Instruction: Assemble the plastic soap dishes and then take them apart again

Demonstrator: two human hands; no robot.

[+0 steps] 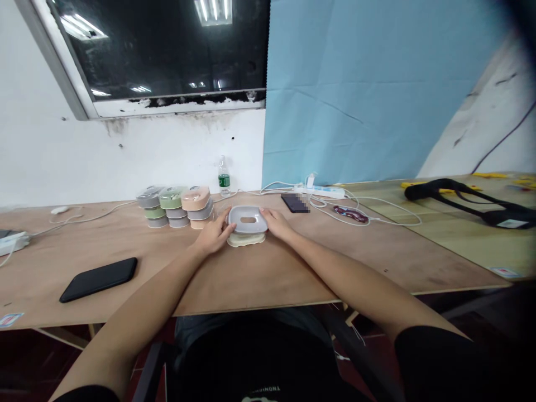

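Observation:
Between my two hands is a grey plastic soap dish [248, 228], rounded at the corners, with an oblong hole in its middle. My left hand [214, 234] grips its left side, thumb near the front corner and fingers at the far edge. On the right side, my right hand [274, 222] holds the rim with its fingers. Just below the grey dish shows a cream piece [246, 240] with a wavy lower edge. I cannot tell whether the two touch. Close by on the left stand stacked soap boxes [176, 206] in grey, green and peach, the top ones under clear covers.
A black phone [99, 278] lies at the left front, and another dark phone [295, 202] behind my right hand. White cables run from a power strip [324, 191] around a dark red patterned object [350, 214]. A plastic bottle [223, 177] stands by the wall. A black frame-like object [469, 202] lies far right.

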